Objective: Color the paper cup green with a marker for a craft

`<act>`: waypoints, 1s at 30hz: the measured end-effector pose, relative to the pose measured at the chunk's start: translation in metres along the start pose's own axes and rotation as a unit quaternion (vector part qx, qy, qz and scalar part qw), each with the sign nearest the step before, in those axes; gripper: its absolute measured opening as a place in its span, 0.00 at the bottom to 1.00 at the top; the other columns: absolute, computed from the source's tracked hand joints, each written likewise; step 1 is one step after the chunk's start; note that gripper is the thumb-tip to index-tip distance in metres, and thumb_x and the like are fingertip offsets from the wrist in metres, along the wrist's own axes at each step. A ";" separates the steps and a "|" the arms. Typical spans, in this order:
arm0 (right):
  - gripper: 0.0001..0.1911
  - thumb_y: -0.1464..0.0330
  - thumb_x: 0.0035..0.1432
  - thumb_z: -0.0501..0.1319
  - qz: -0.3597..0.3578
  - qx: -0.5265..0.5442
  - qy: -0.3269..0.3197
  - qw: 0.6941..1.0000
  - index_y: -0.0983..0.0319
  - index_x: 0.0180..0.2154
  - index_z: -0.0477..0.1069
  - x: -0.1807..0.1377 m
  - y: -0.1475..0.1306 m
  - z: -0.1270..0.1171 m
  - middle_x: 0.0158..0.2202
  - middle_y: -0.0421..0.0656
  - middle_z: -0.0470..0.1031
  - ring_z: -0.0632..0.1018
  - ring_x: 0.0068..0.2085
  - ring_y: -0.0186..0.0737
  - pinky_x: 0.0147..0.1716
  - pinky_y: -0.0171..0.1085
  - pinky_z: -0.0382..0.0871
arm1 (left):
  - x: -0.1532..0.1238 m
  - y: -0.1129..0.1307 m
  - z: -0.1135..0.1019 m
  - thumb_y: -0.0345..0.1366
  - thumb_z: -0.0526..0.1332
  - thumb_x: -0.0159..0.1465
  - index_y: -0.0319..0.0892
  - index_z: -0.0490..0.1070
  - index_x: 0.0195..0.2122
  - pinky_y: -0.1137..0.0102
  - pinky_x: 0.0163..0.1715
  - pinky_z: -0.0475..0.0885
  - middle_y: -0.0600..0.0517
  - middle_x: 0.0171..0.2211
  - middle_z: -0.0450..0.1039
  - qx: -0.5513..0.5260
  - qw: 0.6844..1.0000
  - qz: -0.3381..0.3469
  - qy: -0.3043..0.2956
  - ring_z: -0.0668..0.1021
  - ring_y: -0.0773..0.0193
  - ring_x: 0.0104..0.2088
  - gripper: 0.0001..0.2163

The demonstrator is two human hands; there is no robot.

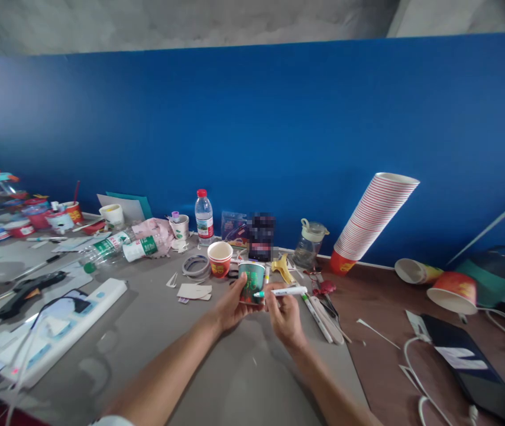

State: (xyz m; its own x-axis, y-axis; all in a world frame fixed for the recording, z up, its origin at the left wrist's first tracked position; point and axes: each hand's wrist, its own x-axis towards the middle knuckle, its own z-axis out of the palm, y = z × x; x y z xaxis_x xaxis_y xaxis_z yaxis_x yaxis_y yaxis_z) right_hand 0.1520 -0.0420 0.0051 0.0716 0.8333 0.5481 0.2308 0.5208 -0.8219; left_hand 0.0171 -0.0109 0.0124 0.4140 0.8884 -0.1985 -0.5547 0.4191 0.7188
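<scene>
My left hand (pixel 233 303) is wrapped round a paper cup (pixel 251 283) coloured dark green and teal, with some red low on its side. Between the fingers of my right hand (pixel 284 313) is a white marker pen (pixel 285 291), its green tip pointing left at the cup's wall. Whether the tip touches the cup I cannot tell. Just behind stands a red and white paper cup (pixel 220 260). A roll of tape (pixel 196 268) and pieces of white card (pixel 194 291) lie to the left of my hands.
At the right, a tall stack of paper cups (pixel 372 219) leans against the blue partition (pixel 252 130). Along the back stand a water bottle (pixel 204 218) and a glass jar (pixel 310 244). A power strip (pixel 70 331) and glue gun (pixel 28 296) lie left; a phone (pixel 469 361) lies right.
</scene>
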 end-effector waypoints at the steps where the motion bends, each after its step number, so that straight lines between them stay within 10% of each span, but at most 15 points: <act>1: 0.15 0.60 0.62 0.53 -0.002 0.000 -0.001 1.000 0.63 0.29 0.68 0.000 0.000 0.000 0.24 0.41 0.68 0.68 0.24 0.33 0.23 0.32 0.62 | 0.000 0.000 0.000 0.49 0.57 0.62 0.36 0.72 0.39 0.65 0.31 0.75 0.46 0.31 0.77 0.001 1.000 0.000 0.003 0.78 0.62 0.27 0.18; 30: 0.14 0.62 0.63 0.53 -0.002 0.002 0.003 1.000 0.63 0.31 0.69 0.002 -0.001 0.002 0.26 0.41 0.69 0.68 0.24 0.33 0.23 0.32 0.62 | 0.002 0.001 0.001 0.45 0.52 0.66 0.35 0.73 0.39 0.69 0.30 0.73 0.46 0.31 0.78 -0.035 0.999 -0.019 0.004 0.77 0.63 0.28 0.18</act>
State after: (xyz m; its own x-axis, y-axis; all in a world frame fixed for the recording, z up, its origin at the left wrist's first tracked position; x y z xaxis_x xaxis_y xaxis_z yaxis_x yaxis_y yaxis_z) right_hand 0.1497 -0.0406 0.0071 0.0770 0.8298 0.5527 0.2282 0.5250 -0.8200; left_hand 0.0181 -0.0085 0.0132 0.4307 0.8727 -0.2299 -0.5884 0.4647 0.6617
